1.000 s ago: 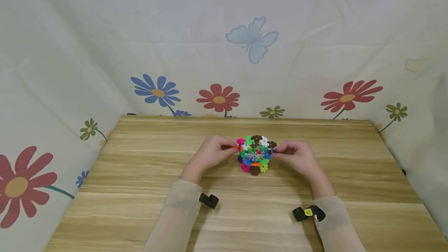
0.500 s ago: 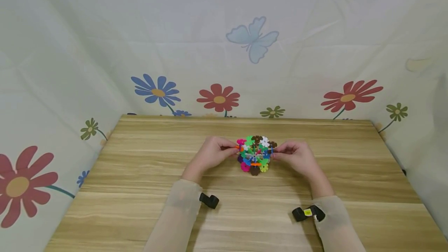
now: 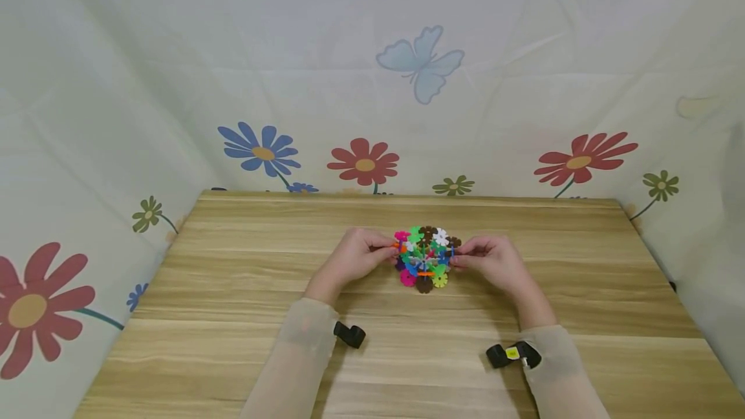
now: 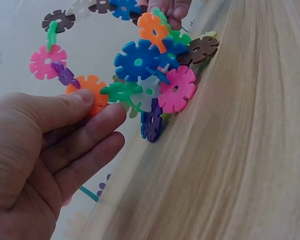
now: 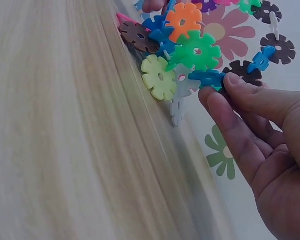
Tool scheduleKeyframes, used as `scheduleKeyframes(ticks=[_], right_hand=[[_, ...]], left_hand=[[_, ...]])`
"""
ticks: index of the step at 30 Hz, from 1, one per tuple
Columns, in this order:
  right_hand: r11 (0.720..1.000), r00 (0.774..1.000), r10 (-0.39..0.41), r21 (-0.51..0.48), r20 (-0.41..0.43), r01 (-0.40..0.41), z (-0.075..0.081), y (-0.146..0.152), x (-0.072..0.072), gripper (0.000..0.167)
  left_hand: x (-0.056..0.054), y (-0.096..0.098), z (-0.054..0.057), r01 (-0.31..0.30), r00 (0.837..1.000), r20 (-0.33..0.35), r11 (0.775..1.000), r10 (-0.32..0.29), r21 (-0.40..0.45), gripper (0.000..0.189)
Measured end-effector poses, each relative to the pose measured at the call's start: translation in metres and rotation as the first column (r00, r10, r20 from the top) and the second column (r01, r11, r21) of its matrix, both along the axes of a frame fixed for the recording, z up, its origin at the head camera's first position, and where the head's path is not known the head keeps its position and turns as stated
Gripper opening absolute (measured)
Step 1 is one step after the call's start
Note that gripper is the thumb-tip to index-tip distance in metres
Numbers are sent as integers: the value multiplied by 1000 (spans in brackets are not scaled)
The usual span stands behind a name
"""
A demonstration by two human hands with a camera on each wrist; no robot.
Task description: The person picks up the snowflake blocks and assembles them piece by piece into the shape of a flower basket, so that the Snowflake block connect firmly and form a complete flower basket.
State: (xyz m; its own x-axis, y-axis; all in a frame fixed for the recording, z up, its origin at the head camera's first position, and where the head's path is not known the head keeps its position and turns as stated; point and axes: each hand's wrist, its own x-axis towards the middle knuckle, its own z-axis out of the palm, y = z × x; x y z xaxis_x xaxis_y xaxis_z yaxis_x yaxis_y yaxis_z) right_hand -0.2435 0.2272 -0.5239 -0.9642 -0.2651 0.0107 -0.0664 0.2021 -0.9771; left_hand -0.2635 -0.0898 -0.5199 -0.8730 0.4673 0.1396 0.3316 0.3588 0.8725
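Note:
A toy of interlocking notched snowflake discs (image 3: 427, 262) in many colours rests on the wooden table between both hands. Its lower part is a cluster of discs, and a chain of discs loops up from it. My left hand (image 3: 353, 256) pinches an orange disc (image 4: 98, 86) at one side, thumb on top and fingers beneath. On the opposite side, my right hand (image 3: 493, 260) pinches the discs where a dark brown disc (image 5: 246, 71) joins a blue one (image 5: 208, 77). A pink disc (image 4: 177, 89) and a yellow-green disc (image 5: 160, 78) sit low on the cluster, near the tabletop.
The wood-grain table (image 3: 407, 361) ends at a fabric backdrop (image 3: 326, 50) printed with flowers and a butterfly. Black wrist cameras (image 3: 350, 335) stick out inward from both sleeves, above the table.

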Motion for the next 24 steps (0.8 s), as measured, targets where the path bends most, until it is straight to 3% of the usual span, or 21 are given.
scheduleKeyframes(ticks=[18,24], right_hand=[[998,998,52,38,-21,-51,3,-3,1,5],[996,998,43,81,-38,-39,2,-1,1,10]], left_hand=[[-1,-3,-1,-7,999,-34,999,5,-43,14],[-1,-4,-1,-29,999,22,999,30,-40,13]])
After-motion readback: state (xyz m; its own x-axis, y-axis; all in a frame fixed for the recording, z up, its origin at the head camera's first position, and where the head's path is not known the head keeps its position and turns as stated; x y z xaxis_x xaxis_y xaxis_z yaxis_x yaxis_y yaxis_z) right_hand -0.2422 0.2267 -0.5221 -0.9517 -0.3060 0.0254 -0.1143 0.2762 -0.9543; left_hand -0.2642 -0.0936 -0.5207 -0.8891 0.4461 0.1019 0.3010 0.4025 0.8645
